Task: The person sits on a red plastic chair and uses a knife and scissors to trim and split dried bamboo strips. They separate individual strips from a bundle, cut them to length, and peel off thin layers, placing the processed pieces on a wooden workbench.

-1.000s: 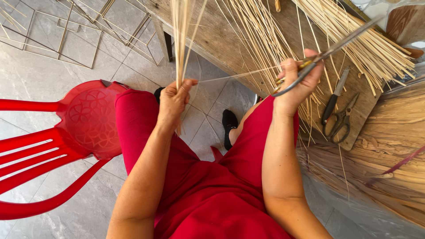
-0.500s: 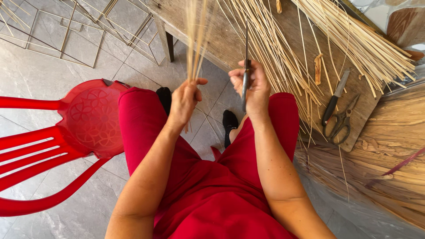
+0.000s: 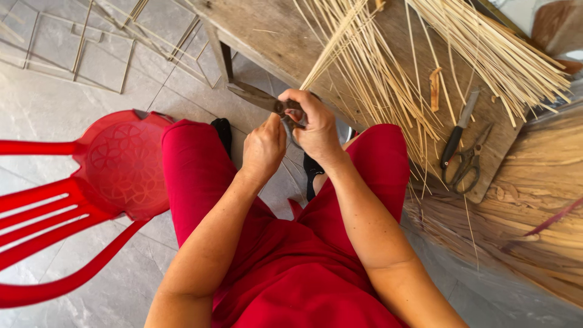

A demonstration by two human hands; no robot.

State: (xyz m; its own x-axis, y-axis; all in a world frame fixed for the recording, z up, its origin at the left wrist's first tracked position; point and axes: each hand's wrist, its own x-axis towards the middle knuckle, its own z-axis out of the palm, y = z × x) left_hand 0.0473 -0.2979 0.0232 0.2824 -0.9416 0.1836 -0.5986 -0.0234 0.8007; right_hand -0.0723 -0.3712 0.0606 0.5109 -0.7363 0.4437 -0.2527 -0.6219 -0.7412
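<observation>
My hands meet above my knees, over red trousers. My left hand (image 3: 262, 149) is closed around the lower end of a thin bundle of pale bamboo strips (image 3: 333, 50), which fans up and to the right over the wooden bench (image 3: 267, 42). My right hand (image 3: 314, 124) touches the left and grips a knife (image 3: 258, 97) by its handle. The dark blade points left, across the base of the strips. The strip ends inside my fists are hidden.
A red plastic chair (image 3: 91, 182) stands at my left. The bench also holds loose strips (image 3: 498, 54), scissors (image 3: 467, 164) and a second knife (image 3: 458, 130). Split cane and shavings (image 3: 534, 200) pile up at the right. Thin frames (image 3: 79, 42) lie on the grey tiles.
My right hand has swung in from the right with the knife and now meets my left hand. The strip bundle, upright before, has dropped lower and leans to the right.
</observation>
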